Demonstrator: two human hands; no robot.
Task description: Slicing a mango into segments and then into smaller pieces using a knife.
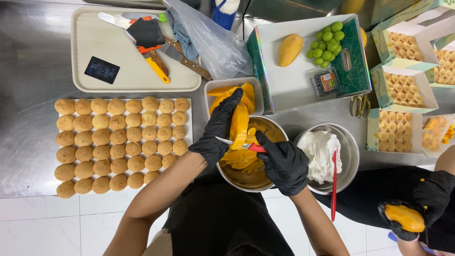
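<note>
Orange mango slice (pixel 239 124) in left hand (pixel 219 129), knife (pixel 241 145) in right hand (pixel 283 162), perhaps cutting

Green-edged white boxes (pixel 403 85) of pastries at right; 1 small, perhaps labelled, punnet (pixel 325 81); dark screen (pixel 102 70) on tray.

Rows of round buns (pixel 118 142) at nine o'clock; green grapes (pixel 327 42) at one; a bowl of whipped cream (pixel 348 156) at three.

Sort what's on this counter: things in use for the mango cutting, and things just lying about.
In use: left hand, mango slice, right hand, knife, peel bowl, slice tub.

Lying about: puffs, tray, cream bowl, grapes, scissors.
</note>
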